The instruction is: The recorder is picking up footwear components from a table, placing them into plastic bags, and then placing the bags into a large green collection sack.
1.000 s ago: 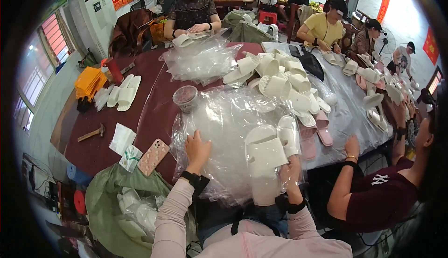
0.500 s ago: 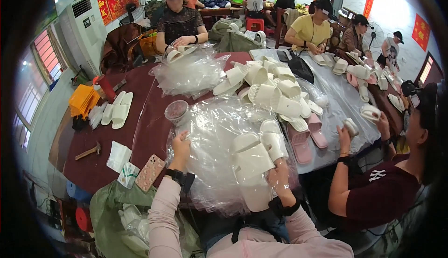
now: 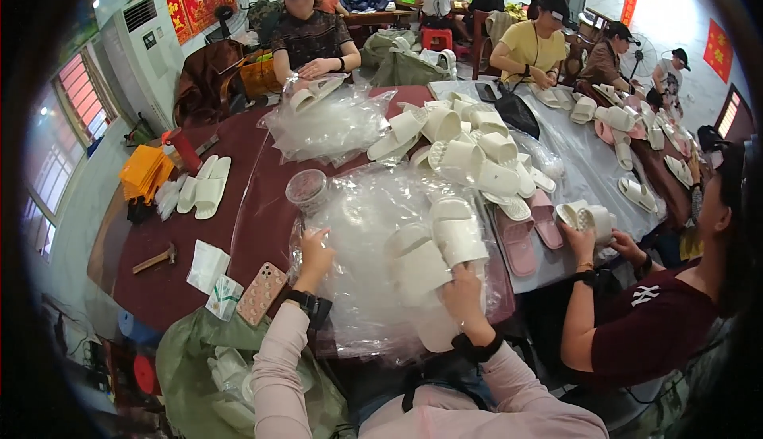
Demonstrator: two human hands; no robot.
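A pile of clear plastic bags (image 3: 358,216) lies on the table before me. My left hand (image 3: 315,255) is at their left edge, fingers bent and closed on the film of a bag. My right hand (image 3: 467,300) grips the near end of a white slide slipper (image 3: 458,231), which points away from me. Beside it, on the left, another white slipper (image 3: 416,258) lies tilted, its sole end under clear film. Whether both slippers are inside one bag I cannot make out. A round clear tub (image 3: 307,188) stands beyond my left hand.
White slippers (image 3: 477,157) are heaped beyond the bags, with pink slippers (image 3: 517,242) beside them. At left are a phone (image 3: 261,292), a hammer (image 3: 156,259) and a white slipper pair (image 3: 208,189). A co-worker (image 3: 668,312) sits close on my right, holding slippers.
My right hand and its slipper have shifted slightly up and left. The left hand stays near the bag edge, fingers a little changed. The right-hand co-worker has brought two slippers together.
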